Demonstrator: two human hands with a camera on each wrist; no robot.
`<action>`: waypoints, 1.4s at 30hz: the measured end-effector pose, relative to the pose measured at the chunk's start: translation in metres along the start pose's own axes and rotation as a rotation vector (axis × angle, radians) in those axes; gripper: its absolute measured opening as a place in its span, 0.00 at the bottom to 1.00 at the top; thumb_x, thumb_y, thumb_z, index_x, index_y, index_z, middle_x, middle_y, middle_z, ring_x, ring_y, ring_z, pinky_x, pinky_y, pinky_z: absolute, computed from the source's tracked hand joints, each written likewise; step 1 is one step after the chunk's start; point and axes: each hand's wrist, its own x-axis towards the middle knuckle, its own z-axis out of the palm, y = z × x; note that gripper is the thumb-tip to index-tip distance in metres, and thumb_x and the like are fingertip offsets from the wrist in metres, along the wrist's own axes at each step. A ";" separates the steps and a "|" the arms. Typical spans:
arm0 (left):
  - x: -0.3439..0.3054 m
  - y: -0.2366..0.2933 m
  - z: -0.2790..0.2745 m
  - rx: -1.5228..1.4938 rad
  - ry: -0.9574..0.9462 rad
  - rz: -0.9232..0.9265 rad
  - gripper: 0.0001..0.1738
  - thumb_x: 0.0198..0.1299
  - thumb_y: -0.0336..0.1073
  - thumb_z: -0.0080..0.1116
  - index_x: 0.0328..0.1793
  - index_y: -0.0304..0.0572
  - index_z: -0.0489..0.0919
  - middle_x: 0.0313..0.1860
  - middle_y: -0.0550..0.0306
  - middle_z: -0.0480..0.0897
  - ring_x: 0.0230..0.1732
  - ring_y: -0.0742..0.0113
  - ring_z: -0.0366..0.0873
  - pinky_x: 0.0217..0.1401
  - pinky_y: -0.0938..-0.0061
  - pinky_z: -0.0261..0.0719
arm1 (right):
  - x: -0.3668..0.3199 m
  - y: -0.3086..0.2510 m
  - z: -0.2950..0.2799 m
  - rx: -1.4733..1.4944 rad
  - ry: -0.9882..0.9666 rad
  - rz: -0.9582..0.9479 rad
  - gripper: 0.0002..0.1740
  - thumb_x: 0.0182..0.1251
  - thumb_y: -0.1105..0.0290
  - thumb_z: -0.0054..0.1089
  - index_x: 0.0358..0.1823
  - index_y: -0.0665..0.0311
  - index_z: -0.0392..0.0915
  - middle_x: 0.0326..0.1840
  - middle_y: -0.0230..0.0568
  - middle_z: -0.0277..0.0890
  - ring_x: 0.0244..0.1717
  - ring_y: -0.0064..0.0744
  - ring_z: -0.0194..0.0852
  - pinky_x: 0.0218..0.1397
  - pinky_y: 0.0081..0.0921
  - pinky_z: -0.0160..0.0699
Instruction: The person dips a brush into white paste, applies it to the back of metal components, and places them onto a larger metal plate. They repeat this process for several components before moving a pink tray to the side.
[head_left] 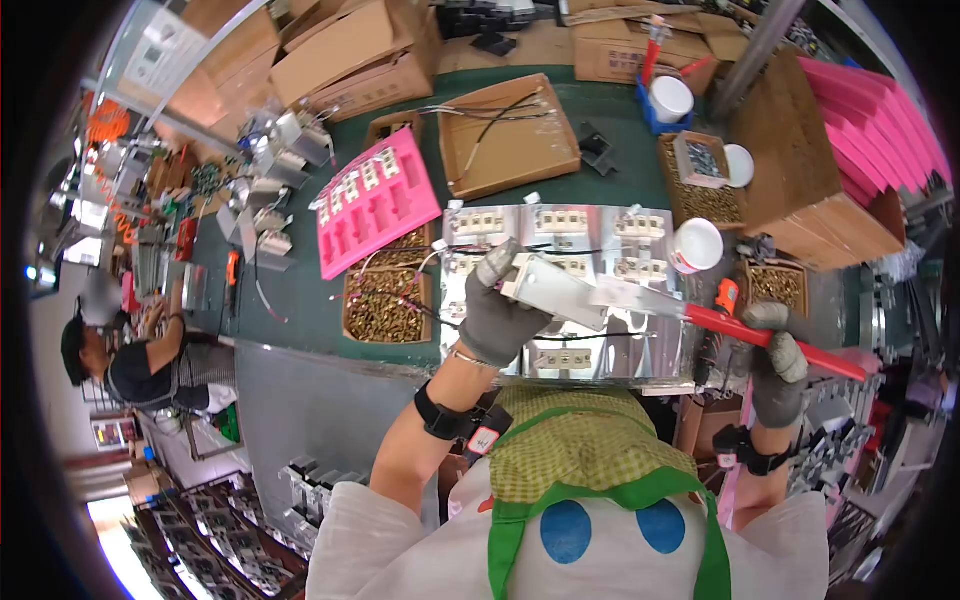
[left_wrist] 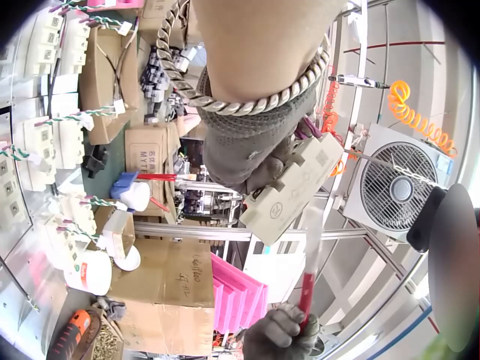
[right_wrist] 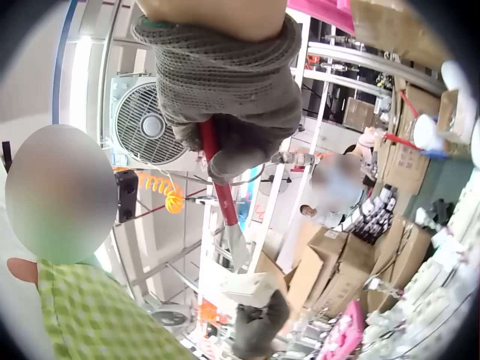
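Observation:
My gloved left hand (head_left: 500, 317) grips a white plastic housing (head_left: 558, 290) above the bench. In the left wrist view the housing (left_wrist: 292, 191) shows notches along one edge and a round mark on its face. My gloved right hand (head_left: 778, 375) holds a tool by its long red handle (head_left: 735, 326). The tool's flat, pale tip (head_left: 635, 297) overlaps the housing's right end in the head view. From the right wrist, the tip (right_wrist: 238, 251) points down at the housing (right_wrist: 249, 287). Beneath the hands, several similar white housings (head_left: 562, 358) lie in rows on shiny metal plates (head_left: 625, 358).
A pink foam tray (head_left: 345, 250) and a box of brass-coloured small parts (head_left: 385, 310) lie to the left. On the right are a white tub (head_left: 697, 246), an orange-and-black power driver (head_left: 725, 297) and a large carton (head_left: 790, 195). Another person (head_left: 130, 360) works at far left.

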 end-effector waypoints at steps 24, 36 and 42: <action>0.029 -0.113 0.025 0.220 -0.263 -0.382 0.19 0.57 0.55 0.44 0.38 0.55 0.80 0.34 0.62 0.82 0.36 0.62 0.79 0.51 0.49 0.68 | -0.205 0.013 -0.006 0.109 0.577 -0.116 0.23 0.59 0.57 0.52 0.45 0.72 0.74 0.30 0.39 0.74 0.28 0.21 0.70 0.30 0.19 0.70; 0.023 -0.258 0.015 1.266 -1.222 0.597 0.44 0.37 0.35 0.71 0.60 0.40 0.56 0.50 0.54 0.68 0.51 0.64 0.69 0.54 0.67 0.71 | -0.328 -0.003 0.019 0.110 0.851 -0.295 0.21 0.61 0.59 0.51 0.46 0.71 0.74 0.33 0.38 0.75 0.27 0.19 0.69 0.30 0.15 0.69; -0.013 -0.282 0.093 0.630 -0.605 -0.594 0.22 0.50 0.50 0.54 0.43 0.41 0.74 0.35 0.55 0.78 0.36 0.61 0.77 0.42 0.61 0.78 | -0.379 -0.020 0.017 0.021 1.008 -0.300 0.21 0.63 0.58 0.50 0.48 0.68 0.73 0.30 0.34 0.73 0.26 0.16 0.69 0.27 0.14 0.69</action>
